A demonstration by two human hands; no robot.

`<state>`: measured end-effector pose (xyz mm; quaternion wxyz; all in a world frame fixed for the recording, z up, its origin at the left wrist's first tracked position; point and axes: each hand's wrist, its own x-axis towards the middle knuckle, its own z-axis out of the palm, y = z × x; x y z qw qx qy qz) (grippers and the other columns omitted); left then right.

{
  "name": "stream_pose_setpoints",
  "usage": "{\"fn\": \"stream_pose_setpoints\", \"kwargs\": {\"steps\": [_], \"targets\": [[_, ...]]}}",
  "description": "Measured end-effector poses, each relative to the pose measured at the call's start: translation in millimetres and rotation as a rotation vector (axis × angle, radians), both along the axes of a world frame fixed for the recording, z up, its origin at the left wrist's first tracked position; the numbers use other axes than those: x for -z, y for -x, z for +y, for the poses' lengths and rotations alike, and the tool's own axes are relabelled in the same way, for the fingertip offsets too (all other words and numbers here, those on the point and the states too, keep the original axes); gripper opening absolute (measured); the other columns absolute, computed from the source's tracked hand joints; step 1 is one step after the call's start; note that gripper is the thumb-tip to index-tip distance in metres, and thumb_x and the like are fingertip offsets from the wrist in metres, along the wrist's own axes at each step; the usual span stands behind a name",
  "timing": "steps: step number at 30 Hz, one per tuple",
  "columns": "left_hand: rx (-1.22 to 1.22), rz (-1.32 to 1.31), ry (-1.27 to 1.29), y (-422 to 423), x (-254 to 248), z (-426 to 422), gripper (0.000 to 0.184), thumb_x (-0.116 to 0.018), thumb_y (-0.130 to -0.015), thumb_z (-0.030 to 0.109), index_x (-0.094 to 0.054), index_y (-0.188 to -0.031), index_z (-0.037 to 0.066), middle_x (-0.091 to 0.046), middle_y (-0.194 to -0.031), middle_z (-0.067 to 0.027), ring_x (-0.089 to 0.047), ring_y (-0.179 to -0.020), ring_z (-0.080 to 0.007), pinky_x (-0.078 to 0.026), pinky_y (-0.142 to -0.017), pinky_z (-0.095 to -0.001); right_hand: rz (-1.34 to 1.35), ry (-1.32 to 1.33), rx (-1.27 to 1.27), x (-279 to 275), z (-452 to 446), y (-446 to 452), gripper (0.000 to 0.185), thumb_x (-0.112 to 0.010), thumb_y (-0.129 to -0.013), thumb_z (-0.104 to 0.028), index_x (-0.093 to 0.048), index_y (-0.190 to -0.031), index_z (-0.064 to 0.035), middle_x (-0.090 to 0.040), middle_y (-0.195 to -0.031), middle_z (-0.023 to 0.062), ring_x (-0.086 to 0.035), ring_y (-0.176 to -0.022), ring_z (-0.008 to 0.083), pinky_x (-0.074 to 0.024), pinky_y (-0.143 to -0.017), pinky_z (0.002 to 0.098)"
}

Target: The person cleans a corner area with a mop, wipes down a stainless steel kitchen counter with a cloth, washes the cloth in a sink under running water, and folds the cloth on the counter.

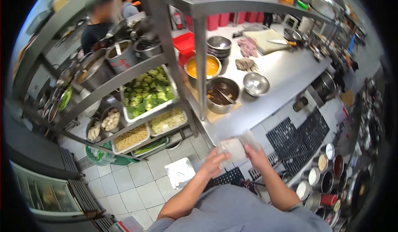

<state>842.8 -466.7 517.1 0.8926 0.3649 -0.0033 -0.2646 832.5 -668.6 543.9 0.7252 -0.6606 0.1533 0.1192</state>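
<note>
Grey shirt [248,211] lies closest; beyond it my left hand [214,162] and right hand [258,157] both grasp the pale cloth [233,150], one grip at each side. It is in front of me by the near edge of the desk [257,111]; I cannot tell whether they touch. Handling it well, I judge, calls for even pressure from both hands and flat layers, since it looks limp and loose folds could slip. I should mind the pot [217,108] and bowl [256,84] farther off.
</note>
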Motion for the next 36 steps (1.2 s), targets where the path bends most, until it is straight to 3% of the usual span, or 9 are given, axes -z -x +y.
{"fn": "stream_pose_setpoints", "kwargs": {"steps": [6,11,16,21,24,25,29,32,36], "targets": [[-0.387,-0.015,-0.396,-39.9,20.2,25.6,0.059,-0.058,-0.078,-0.006,-0.047,-0.134,0.009,-0.056,-0.12,-0.0067,-0.054,-0.109,-0.0178,-0.047,-0.093,-0.0311,-0.063,-0.355,0.296,27.9,-75.7,-92.4,0.039,-0.062,-0.094,-0.025,-0.054,-0.125,-0.0015,-0.065,-0.113,0.0103,-0.066,-0.098,0.0215,-0.0581,-0.075,0.0377],[-0.548,-0.077,-1.065,-71.5,122.4,36.2,0.052,-0.065,-0.085,0.016,-0.048,-0.133,0.002,-0.06,-0.118,-0.0206,-0.059,-0.108,-0.0248,-0.047,-0.093,-0.0346,0.061,0.023,-0.04,96.8,-141.1,-163.3,0.038,-0.065,-0.089,-0.02,-0.055,-0.122,-0.0019,-0.065,-0.109,0.0091,-0.065,-0.092,0.0197,-0.0576,-0.073,0.0336],[-0.589,0.177,-1.447,-82.3,100.2,-2.9,0.073,-0.061,-0.089,0.047,-0.046,-0.13,-0.012,-0.06,-0.118,-0.0312,-0.059,-0.112,-0.0396,-0.045,-0.097,-0.0403,0.295,0.346,-0.223,77.6,-147.7,-210.1,0.043,-0.062,-0.09,-0.043,-0.065,-0.102,-0.0013,-0.068,-0.094,0.0115,-0.066,-0.083,0.0232,-0.0549,-0.071,0.0361],[-0.725,0.198,-1.781,-101.6,102.1,-23.1,0.061,-0.056,-0.093,0.047,-0.063,-0.106,-0.012,-0.065,-0.101,-0.0338,-0.063,-0.1,-0.0435,-0.048,-0.089,-0.0413,-0.161,0.985,-0.236,117.7,-128.8,-230.3,0.054,-0.059,-0.09,-0.051,-0.066,-0.088,0.0022,-0.066,-0.077,0.0235,-0.064,-0.075,0.0396,-0.0513,-0.07,0.0434],[-0.804,0.138,-1.525,-82.1,81.3,-10.5,0.047,-0.058,-0.093,0.041,-0.067,-0.102,-0.005,-0.069,-0.09,-0.0259,-0.066,-0.084,-0.0383,-0.049,-0.078,-0.0407,-0.305,0.939,-0.116,117.8,-149.0,-233.4,0.05,-0.061,-0.09,-0.048,-0.064,-0.082,0.0014,-0.064,-0.074,0.0256,-0.063,-0.073,0.0435,-0.049,-0.067,0.0462],[-0.907,0.019,-1.376,-76.9,89.5,-8.2,0.037,-0.062,-0.093,0.033,-0.066,-0.086,-0.003,-0.065,-0.072,-0.0167,-0.057,-0.063,-0.0228,-0.047,-0.063,-0.0367,-0.325,0.902,-0.087,115.3,-155.7,-238.2,0.049,-0.062,-0.09,-0.047,-0.063,-0.08,0.0008,-0.063,-0.072,0.0257,-0.063,-0.071,0.0436,-0.0481,-0.065,0.0468],[-0.884,-0.09,-1.541,-78.1,104.1,-31.1,0.037,-0.063,-0.094,0.032,-0.06,-0.082,-0.002,-0.06,-0.067,-0.012,-0.046,-0.06,-0.0152,-0.044,-0.059,-0.0328,-0.358,0.849,-0.006,115.2,-152.4,-243.3,0.047,-0.065,-0.089,-0.045,-0.061,-0.079,0.0005,-0.062,-0.068,0.0246,-0.062,-0.069,0.0441,-0.0467,-0.061,0.0477],[-0.911,-0.075,-1.598,-83.4,86.9,-20.5,0.041,-0.063,-0.092,0.036,-0.056,-0.08,-0.003,-0.056,-0.065,-0.0214,-0.046,-0.055,-0.0294,-0.043,-0.058,-0.0415,-0.323,0.938,-0.072,105.4,-164.4,-252.2,0.046,-0.066,-0.088,-0.045,-0.062,-0.081,0.0001,-0.062,-0.069,0.025,-0.062,-0.069,0.044,-0.047,-0.062,0.0476],[-0.923,-0.085,-1.575,-86.2,86.2,-29.6,0.043,-0.064,-0.09,0.037,-0.055,-0.08,-0.003,-0.052,-0.062,-0.0221,-0.042,-0.055,-0.0311,-0.042,-0.057,-0.0428,-0.225,1.029,-0.096,103.3,-156.3,-244.4,0.051,-0.059,-0.09,-0.051,-0.063,-0.098,-0.0005,-0.067,-0.078,0.024,-0.064,-0.072,0.0447,-0.0489,-0.065,0.05]]}}
